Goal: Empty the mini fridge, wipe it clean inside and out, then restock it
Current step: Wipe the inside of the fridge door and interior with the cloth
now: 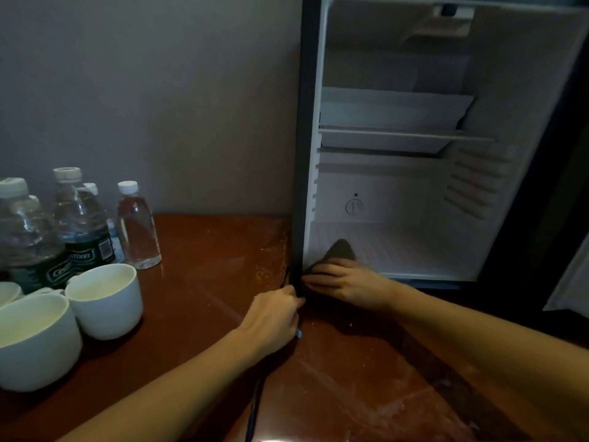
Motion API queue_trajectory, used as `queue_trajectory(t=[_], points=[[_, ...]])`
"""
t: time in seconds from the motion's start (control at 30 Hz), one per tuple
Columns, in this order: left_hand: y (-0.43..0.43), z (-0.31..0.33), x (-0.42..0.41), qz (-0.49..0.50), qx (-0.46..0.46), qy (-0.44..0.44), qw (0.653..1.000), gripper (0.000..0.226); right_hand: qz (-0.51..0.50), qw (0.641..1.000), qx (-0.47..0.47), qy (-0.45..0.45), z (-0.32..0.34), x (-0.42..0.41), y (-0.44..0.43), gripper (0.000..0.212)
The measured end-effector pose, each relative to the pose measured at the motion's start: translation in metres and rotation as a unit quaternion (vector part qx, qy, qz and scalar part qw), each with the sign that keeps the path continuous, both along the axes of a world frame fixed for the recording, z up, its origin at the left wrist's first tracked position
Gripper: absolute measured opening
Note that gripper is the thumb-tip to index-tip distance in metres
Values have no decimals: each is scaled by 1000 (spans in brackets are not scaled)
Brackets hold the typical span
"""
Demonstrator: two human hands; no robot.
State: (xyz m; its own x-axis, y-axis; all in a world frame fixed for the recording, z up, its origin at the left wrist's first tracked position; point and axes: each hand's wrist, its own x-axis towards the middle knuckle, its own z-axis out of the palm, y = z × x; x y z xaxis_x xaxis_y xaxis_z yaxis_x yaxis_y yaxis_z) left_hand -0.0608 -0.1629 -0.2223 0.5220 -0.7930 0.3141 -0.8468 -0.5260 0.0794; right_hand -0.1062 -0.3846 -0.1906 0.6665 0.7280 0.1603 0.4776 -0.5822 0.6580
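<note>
The right hand [344, 287] is lying flat-fingered on a dark cloth [342, 250], pressing it into the front-left corner of the mini fridge [526, 90] floor. The rest of that floor is stretching rightward and back from those fingers. The left hand [274, 317] is curling at the fridge's outer lower-left edge beside a dark cord [255, 406]; what it is gripping, I cannot tell.
</note>
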Motion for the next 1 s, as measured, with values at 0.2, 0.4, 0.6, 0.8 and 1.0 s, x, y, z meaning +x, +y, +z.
queue_trajectory(t=[0.2,0.4,0.6,0.8,1.0], points=[[0,-1,4,21,-22,1,1000,36,-21,997,-65,30,-12,35,13,46],[-5,12,10,37,31,27,998,35,-76,994,-66,36,-5,-16,-46,67],[0,15,6,23,41,33,998,37,-89,988,-126,23,-10,-5,-33,70],[0,17,1,30,42,33,998,36,-69,985,-156,8,-8,18,-10,65],[0,9,3,31,43,40,998,45,-80,987,-137,-1,-5,-25,-67,78]])
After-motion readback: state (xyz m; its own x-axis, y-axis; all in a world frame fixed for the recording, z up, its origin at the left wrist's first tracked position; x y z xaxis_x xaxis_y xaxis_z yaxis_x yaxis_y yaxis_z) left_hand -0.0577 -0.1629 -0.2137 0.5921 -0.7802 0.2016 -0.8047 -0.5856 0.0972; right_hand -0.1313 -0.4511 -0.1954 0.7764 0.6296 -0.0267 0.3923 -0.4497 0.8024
